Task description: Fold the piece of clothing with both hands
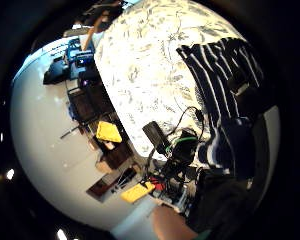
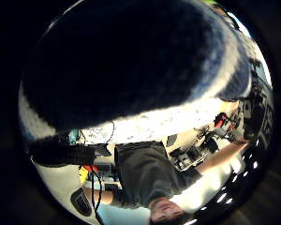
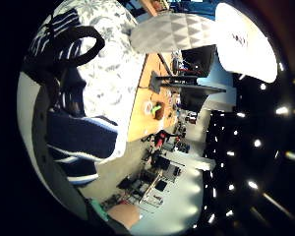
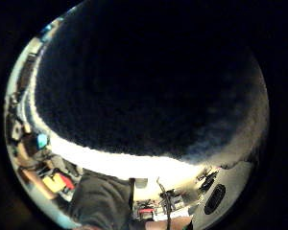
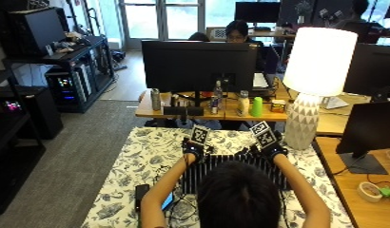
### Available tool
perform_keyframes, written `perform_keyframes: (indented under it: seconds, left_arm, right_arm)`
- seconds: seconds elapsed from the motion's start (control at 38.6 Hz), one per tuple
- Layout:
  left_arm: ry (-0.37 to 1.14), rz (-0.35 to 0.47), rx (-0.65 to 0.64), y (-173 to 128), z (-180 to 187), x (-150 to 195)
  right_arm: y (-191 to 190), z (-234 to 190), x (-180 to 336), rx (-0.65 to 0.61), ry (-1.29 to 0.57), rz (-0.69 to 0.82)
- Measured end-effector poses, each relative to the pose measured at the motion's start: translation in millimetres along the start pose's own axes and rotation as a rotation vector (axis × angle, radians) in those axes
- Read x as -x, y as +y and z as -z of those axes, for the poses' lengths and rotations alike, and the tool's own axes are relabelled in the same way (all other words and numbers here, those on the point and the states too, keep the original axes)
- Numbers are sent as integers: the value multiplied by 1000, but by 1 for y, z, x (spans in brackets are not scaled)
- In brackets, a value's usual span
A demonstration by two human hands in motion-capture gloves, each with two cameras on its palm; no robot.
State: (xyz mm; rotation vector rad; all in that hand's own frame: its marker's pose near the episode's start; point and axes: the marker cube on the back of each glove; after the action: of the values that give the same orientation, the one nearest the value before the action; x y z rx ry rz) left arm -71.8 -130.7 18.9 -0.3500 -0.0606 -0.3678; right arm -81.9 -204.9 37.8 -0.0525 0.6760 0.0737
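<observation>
Overhead, a person sits at a tabletop (image 5: 128,164) covered in a white cloth with a grey floral print, both forearms reaching forward. A piece of clothing (image 5: 210,166) with narrow dark navy and white stripes lies on the middle of the tabletop, straight in front of the person, whose head hides its near part. The left hand (image 5: 194,148) rests at the garment's far left corner and the right hand (image 5: 269,148) at its far right corner, both in black gloves. From this outside view the fingers are too small to read.

Both thumb side palm views add what the overhead cannot: dark knitted fabric with a pale stripe fills most of each picture, so the cloth lies right against each palm. Neither view shows a finger, so I cannot tell whether either hand is pinching the cloth or just lying on it.

The two little finger side palm views show the rest of the garment instead, rumpled and striped on the floral cloth beside each hand.

A dark phone (image 5: 141,193) lies near the tabletop's left edge, close to the person's left elbow, with cables trailing beside it. Past the tabletop's far right corner stands a lamp (image 5: 312,76) with a white shade and a faceted white base. Beyond the far edge a wooden desk carries a black monitor (image 5: 198,64), bottles and a green cup (image 5: 257,107).
</observation>
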Motion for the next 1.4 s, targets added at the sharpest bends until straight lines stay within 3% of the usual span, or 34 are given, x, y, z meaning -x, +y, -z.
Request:
perform_keyframes:
  seconds: [0.13,0.23,0.28,0.39,0.47,0.57,0.67,0.8,0.91,0.96,1.09,1.24,1.35,1.4]
  left_arm:
    - [32,15,126,-50,-17,-5]
    - [11,178,297,-74,-33,1]
    - [-13,231,262,-85,-34,6]
    - [-50,180,63,-99,-23,19]
    - [-15,180,-24,-90,-9,26]
    - [73,178,-186,-75,10,26]
    - [122,138,-205,-51,11,15]
    - [124,48,-127,-27,-19,-13]
    - [112,5,24,-19,-61,-33]
    - [112,-5,109,-18,-79,-39]
    - [118,13,143,-32,-110,-42]
    - [112,-1,135,-35,-118,-44]
    - [95,13,139,-34,-118,-43]
    - [94,1,151,-33,-117,-44]
  right_arm:
    - [-58,-26,28,-58,-37,-26]
    - [-97,-39,53,-240,-143,-9]
    - [-115,-33,53,-419,-183,-54]
    - [-135,-2,22,-796,-213,-215]
    - [-124,20,-8,-911,-230,-304]
    - [-88,8,-36,-689,-188,-355]
    - [-59,-2,-48,-508,-193,-384]
    - [-26,-38,-53,-229,-287,-431]
    - [19,-83,-28,257,-476,-406]
    - [32,-101,-15,383,-558,-367]
    - [44,-136,8,522,-690,-332]
    - [34,-154,16,383,-687,-412]
    - [53,-147,28,572,-679,-447]
    - [55,-144,34,585,-682,-457]
